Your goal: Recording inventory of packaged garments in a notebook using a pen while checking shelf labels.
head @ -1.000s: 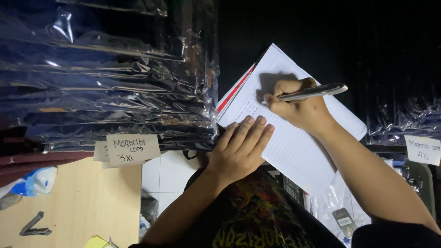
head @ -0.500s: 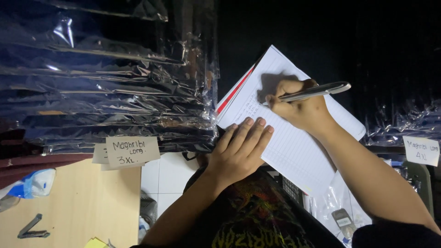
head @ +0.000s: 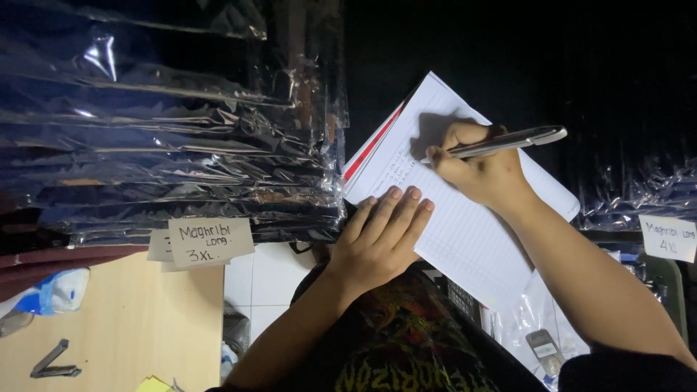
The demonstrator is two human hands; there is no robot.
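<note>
A white lined notebook with a red edge lies tilted in front of me. My left hand rests flat on its lower left part, fingers together, pressing the page down. My right hand is closed around a silver pen, whose tip touches the upper left of the page next to a few lines of handwriting.
A tall stack of dark garments in clear plastic bags fills the left, with a handwritten paper label at its base. More bagged items and another label sit at right. A wooden surface holds a black stapler.
The right hand and pen have shifted slightly along the page as it writes. The left hand stays flat on the notebook.
</note>
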